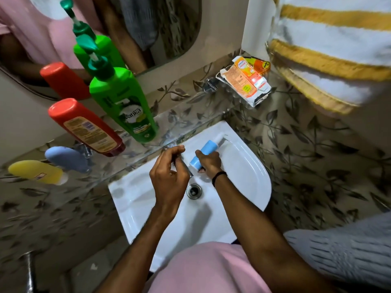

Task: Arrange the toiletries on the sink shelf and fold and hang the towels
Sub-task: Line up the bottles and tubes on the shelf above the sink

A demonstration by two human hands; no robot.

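Blue tube (204, 152), white cap: clamped in right grip (208, 163), over the sink (243, 176). Left grip (169, 172) just left of it, fingers curled; whether it holds anything, cannot tell.

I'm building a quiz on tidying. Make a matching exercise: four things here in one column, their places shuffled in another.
1 green pump bottle
2 blue tube
3 orange carton
4 striped towel

a in the wall soap dish
b hanging, upper right
c on the glass shelf
d in the right hand, over the sink

Pairs: 1-c; 2-d; 3-a; 4-b.
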